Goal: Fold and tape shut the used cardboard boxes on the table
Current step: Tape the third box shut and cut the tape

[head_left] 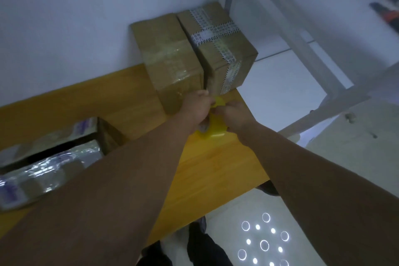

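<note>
Tape roll (212,130), yellow, is gripped by left hand (197,110) and right hand (234,114).

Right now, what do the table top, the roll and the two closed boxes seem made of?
Table top: smooth orange-yellow wood, or laminate. Tape roll: glossy translucent yellowish plastic film. Clear-taped box: matte brown cardboard under shiny film. Print-taped box: same cardboard, white patterned tape.

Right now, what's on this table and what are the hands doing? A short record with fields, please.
surface: wooden table
closed boxes: clear-taped box and printed-tape box, side by side at the far corner
unsealed: open box, near left, flaps apart
tool: yellow tape roll, near the right edge
hands: left hand and right hand both grip the roll
</note>
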